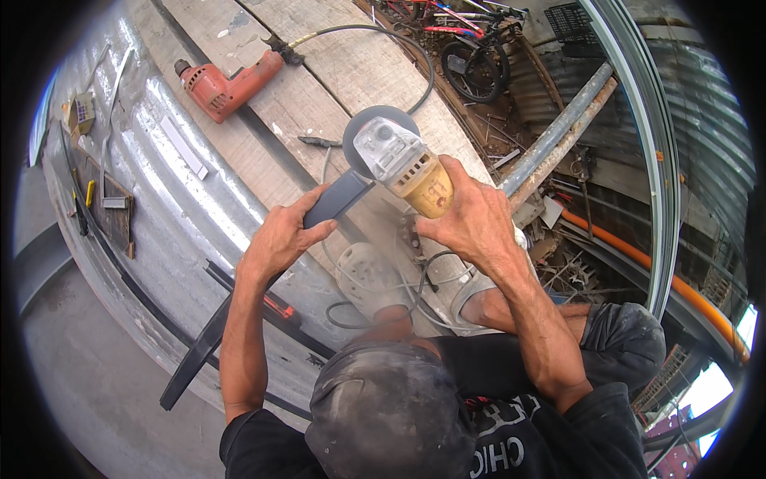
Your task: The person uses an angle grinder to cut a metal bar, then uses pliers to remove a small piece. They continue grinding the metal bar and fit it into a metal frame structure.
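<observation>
My right hand [479,219] is wrapped round the yellow body of an angle grinder [427,184]. The grinder's grey head lies over a round dark disc [351,148]. In my left hand [279,239], gripped between thumb and fingers, is a dark grey metal bar [339,198]. Its far end meets the lower edge of the disc; I cannot tell how deep the contact is. A dark length [199,351] shows beyond my left forearm, and it seems to belong to the same bar. Pale dust hangs below the grinder, over my sandalled feet [371,275].
An orange-red drill [231,84] with its black cord lies on the wooden planks [319,88]. Corrugated metal sheeting [152,191] spreads to the left. Loose cable [415,295] loops round my feet. At right are a bicycle [475,68], metal pipes [558,132] and an orange pipe [638,255].
</observation>
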A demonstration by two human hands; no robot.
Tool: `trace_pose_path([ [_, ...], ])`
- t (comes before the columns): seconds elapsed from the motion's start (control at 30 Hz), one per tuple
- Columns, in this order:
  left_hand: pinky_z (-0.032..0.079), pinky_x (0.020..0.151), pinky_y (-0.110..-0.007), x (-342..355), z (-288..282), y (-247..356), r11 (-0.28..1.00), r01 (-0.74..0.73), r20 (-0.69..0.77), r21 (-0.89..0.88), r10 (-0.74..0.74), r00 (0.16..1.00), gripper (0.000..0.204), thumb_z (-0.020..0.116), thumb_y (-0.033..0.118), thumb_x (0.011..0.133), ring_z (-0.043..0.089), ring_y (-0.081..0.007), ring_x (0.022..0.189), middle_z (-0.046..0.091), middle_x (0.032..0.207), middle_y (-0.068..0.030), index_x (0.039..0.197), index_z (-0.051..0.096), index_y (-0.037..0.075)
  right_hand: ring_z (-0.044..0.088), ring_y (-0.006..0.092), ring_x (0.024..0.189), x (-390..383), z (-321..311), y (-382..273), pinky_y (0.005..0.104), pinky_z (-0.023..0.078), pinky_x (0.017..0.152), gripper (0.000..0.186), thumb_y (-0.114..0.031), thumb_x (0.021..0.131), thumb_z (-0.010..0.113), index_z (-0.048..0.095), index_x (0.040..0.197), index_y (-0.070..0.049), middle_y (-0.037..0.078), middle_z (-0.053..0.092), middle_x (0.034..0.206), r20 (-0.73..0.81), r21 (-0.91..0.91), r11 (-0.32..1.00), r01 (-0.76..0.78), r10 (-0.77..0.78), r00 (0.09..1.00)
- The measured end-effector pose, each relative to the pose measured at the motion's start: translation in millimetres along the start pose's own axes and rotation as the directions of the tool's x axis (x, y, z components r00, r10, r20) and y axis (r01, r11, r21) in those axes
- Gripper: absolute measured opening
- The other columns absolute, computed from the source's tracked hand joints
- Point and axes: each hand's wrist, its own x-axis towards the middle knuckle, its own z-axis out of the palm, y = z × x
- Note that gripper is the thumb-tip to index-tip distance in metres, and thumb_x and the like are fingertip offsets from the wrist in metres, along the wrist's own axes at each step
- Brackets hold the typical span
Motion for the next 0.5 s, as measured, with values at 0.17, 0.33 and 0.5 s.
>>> trace_pose_path([
  [0.17, 0.056, 0.084, -0.047, -1, 2, 0, 1.000, -0.018, 0.002, -0.011, 0.018, 1.000, 0.069, 0.073, 0.043, 0.087, 0.074, -0.0345, 0.085, 0.073, 0.094, -0.0257, 0.144, 0.054, 0.008, 0.070, 0.0396, 0.085, 1, -3, 0, 0.0480, 0.056, 0.079, 0.073, -0.029, 0.069, 0.074, 0.051, 0.134, -0.006, 0.023, 0.070, 0.100, 0.025, -0.010, 1.000, -0.020, 0.020, 0.999],
  [0.33, 0.055, 0.084, -0.047, -3, -1, 5, 1.000, 0.010, 0.024, -0.017, -0.010, 1.000, 0.069, 0.072, 0.042, 0.087, 0.074, -0.0347, 0.086, 0.073, 0.095, -0.0260, 0.143, 0.054, 0.008, 0.071, 0.0368, 0.080, 1, -8, -2, 0.0462, 0.057, 0.074, 0.071, -0.029, 0.069, 0.075, 0.052, 0.132, -0.007, 0.023, 0.070, 0.099, 0.027, 0.012, 0.999, -0.045, 0.045, 0.999],
  [0.5, 0.055, 0.084, -0.047, -2, -2, 8, 0.999, 0.035, 0.033, -0.012, -0.035, 0.999, 0.068, 0.072, 0.042, 0.087, 0.073, -0.0352, 0.087, 0.073, 0.095, -0.0255, 0.144, 0.054, 0.008, 0.072, 0.0390, 0.083, 1, -7, -2, 0.0457, 0.057, 0.078, 0.076, -0.028, 0.067, 0.077, 0.052, 0.136, -0.006, 0.023, 0.072, 0.092, 0.007, 0.007, 0.999, -0.033, 0.033, 0.999],
])
